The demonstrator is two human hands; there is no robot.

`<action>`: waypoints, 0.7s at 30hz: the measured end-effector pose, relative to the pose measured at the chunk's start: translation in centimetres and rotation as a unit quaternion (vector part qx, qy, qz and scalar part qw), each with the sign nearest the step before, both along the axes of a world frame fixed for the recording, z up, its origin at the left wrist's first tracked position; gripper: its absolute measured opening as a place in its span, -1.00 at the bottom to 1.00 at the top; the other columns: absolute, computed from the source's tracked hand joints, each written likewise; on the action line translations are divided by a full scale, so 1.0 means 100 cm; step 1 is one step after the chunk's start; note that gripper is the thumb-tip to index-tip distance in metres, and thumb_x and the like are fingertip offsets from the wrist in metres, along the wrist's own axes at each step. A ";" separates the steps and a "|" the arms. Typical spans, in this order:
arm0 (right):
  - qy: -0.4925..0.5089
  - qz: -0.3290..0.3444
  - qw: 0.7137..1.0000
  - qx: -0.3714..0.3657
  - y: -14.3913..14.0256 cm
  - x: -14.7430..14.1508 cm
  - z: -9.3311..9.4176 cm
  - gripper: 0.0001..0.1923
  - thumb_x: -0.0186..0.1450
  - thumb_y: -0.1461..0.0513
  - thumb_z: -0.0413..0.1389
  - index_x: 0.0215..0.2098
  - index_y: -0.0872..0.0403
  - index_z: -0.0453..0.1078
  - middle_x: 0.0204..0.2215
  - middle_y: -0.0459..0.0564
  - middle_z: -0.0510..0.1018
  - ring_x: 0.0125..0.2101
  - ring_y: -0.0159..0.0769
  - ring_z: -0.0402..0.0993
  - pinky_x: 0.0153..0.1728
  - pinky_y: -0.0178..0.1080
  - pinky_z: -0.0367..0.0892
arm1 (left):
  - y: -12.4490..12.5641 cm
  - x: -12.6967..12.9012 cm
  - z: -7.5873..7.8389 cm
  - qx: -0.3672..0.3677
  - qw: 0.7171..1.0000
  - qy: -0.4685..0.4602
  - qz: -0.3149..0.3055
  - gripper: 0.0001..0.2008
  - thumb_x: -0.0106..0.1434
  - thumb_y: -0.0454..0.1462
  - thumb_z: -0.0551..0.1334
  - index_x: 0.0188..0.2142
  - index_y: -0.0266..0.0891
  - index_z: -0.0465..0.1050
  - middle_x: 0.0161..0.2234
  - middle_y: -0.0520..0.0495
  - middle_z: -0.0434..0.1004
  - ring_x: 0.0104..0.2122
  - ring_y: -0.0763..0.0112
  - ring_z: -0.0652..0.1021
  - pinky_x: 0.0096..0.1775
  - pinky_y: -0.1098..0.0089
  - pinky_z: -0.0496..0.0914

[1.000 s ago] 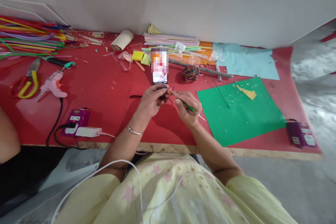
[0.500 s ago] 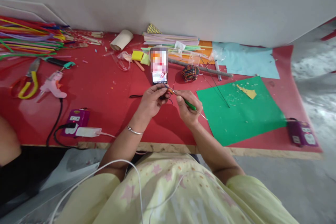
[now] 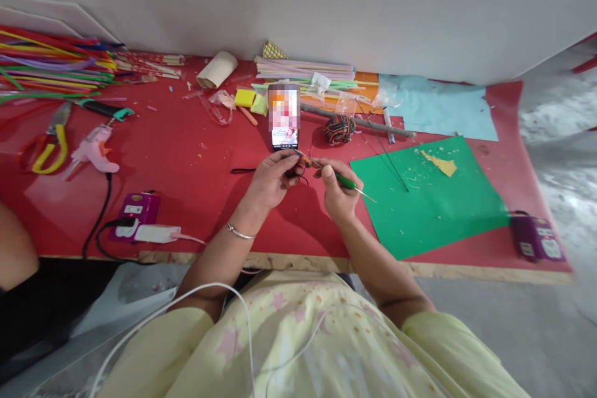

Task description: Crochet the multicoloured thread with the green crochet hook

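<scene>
My left hand (image 3: 274, 175) pinches a small piece of multicoloured yarn work (image 3: 305, 161), partly hidden by the fingers. A dark strand hangs below it. In my right hand (image 3: 339, 191) is a crochet hook (image 3: 346, 181) with a green handle; its thin metal tip points left and meets the yarn work. The metal at the other end sticks out to the lower right. Just beyond my hands stands a lit phone (image 3: 284, 137). A ball of multicoloured yarn (image 3: 339, 130) lies behind my right hand.
Left on the red table (image 3: 186, 155) are scissors (image 3: 58, 143), a pink glue gun (image 3: 96, 149) and a purple power block (image 3: 135, 214). A green sheet (image 3: 433, 211) lies at right, a stick (image 3: 373, 125) behind. Another person's limb (image 3: 16, 242) shows at far left.
My right hand has turned slightly, tilting the crochet hook's back end further right. My left hand has barely moved and keeps its pinch on the yarn work.
</scene>
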State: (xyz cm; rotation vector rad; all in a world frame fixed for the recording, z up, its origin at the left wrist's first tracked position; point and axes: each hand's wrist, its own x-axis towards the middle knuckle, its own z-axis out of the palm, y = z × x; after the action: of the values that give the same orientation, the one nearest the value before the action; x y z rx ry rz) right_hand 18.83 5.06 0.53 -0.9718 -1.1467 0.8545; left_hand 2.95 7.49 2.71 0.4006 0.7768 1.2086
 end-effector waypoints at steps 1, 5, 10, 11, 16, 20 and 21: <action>0.020 0.004 1.000 -0.016 0.001 0.000 0.000 -0.83 0.41 0.00 0.34 -0.14 -0.18 0.74 -0.22 -0.08 0.80 -0.28 -0.23 0.70 -0.22 -0.14 0.59 | 0.000 0.000 0.000 0.000 1.000 0.003 0.000 -0.69 -0.01 -0.27 0.63 -0.34 -0.27 0.60 -0.45 0.00 0.64 -0.50 0.53 0.58 -0.58 0.59 0.27; 0.092 0.034 0.993 -0.063 0.004 -0.001 -0.002 -0.78 0.37 -0.04 0.37 -0.18 -0.13 0.74 -0.26 -0.08 0.80 -0.25 -0.21 0.73 -0.26 -0.16 0.59 | -0.001 0.001 0.003 0.005 1.000 0.005 0.004 -0.71 0.01 -0.28 0.62 -0.34 -0.28 0.60 -0.47 0.01 0.62 -0.50 0.55 0.56 -0.58 0.60 0.26; 0.143 0.055 0.984 -0.091 0.008 -0.001 -0.004 -0.69 0.32 -0.11 0.38 -0.23 -0.09 0.73 -0.32 -0.07 0.79 -0.32 -0.23 0.74 -0.33 -0.21 0.56 | -0.001 0.001 0.002 0.012 1.000 0.001 -0.001 -0.66 -0.04 -0.25 0.65 -0.33 -0.28 0.61 -0.48 0.01 0.61 -0.51 0.54 0.56 -0.59 0.59 0.26; 0.141 0.053 0.984 -0.098 0.009 -0.001 -0.005 -0.66 0.30 -0.13 0.38 -0.24 -0.08 0.72 -0.33 -0.06 0.79 -0.32 -0.21 0.73 -0.34 -0.20 0.55 | -0.001 0.001 0.001 0.013 1.000 0.002 -0.003 -0.65 -0.04 -0.24 0.66 -0.33 -0.28 0.62 -0.48 0.01 0.61 -0.51 0.54 0.56 -0.59 0.59 0.27; 0.116 0.050 0.986 -0.105 0.009 0.000 -0.004 -0.66 0.31 -0.14 0.37 -0.25 -0.08 0.71 -0.34 -0.06 0.79 -0.34 -0.22 0.72 -0.33 -0.18 0.54 | -0.001 0.000 -0.001 0.019 1.000 0.012 -0.008 -0.66 0.00 -0.22 0.65 -0.32 -0.26 0.61 -0.47 0.02 0.61 -0.50 0.55 0.55 -0.58 0.58 0.27; 0.121 0.060 0.985 -0.112 0.008 0.001 -0.004 -0.70 0.31 -0.10 0.39 -0.24 -0.08 0.72 -0.32 -0.05 0.79 -0.32 -0.24 0.71 -0.34 -0.21 0.52 | -0.001 0.002 0.001 0.012 1.000 0.026 -0.009 -0.67 0.02 -0.21 0.64 -0.31 -0.25 0.60 -0.47 0.02 0.60 -0.51 0.55 0.53 -0.58 0.57 0.26; 0.130 0.063 0.982 -0.120 0.009 0.001 -0.004 -0.68 0.29 -0.11 0.40 -0.25 -0.07 0.72 -0.33 -0.05 0.79 -0.33 -0.24 0.71 -0.36 -0.22 0.50 | -0.001 0.002 0.001 0.009 1.000 0.027 -0.009 -0.67 0.03 -0.21 0.63 -0.31 -0.25 0.59 -0.47 0.02 0.60 -0.52 0.55 0.53 -0.58 0.57 0.25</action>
State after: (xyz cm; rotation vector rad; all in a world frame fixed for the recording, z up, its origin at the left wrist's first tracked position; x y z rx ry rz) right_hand 18.92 5.91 0.14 -0.9562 -0.9000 1.2056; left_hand 3.16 7.34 2.86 0.4568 0.8076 1.1932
